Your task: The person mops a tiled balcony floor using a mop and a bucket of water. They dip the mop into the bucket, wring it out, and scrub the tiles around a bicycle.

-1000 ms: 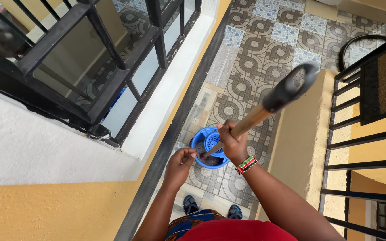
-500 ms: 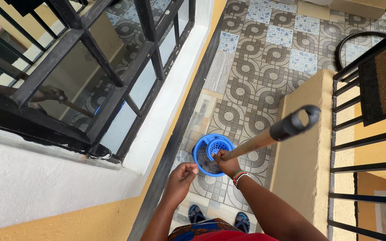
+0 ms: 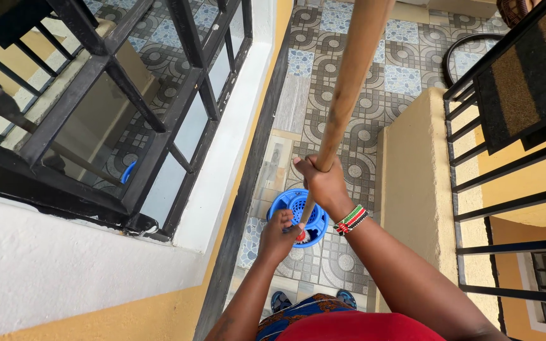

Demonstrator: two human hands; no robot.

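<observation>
Fingers (image 3: pixel 321 179) wrap mop handle (image 3: pixel 349 88) above bucket (image 3: pixel 289 205).

Red top (image 3: pixel 349 328), patterned blue-and-orange wrap (image 3: pixel 285 312), blue sandals (image 3: pixel 345 298); bare arms, a red, green, white and black beaded bracelet (image 3: pixel 351 219).

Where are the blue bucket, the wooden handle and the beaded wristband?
bucket (image 3: pixel 280 206): head view, on its blue left rim.
handle (image 3: pixel 349 82): head view, on the middle of the wooden shaft.
wristband (image 3: pixel 351 219): head view, on the beads at the right wrist.
</observation>
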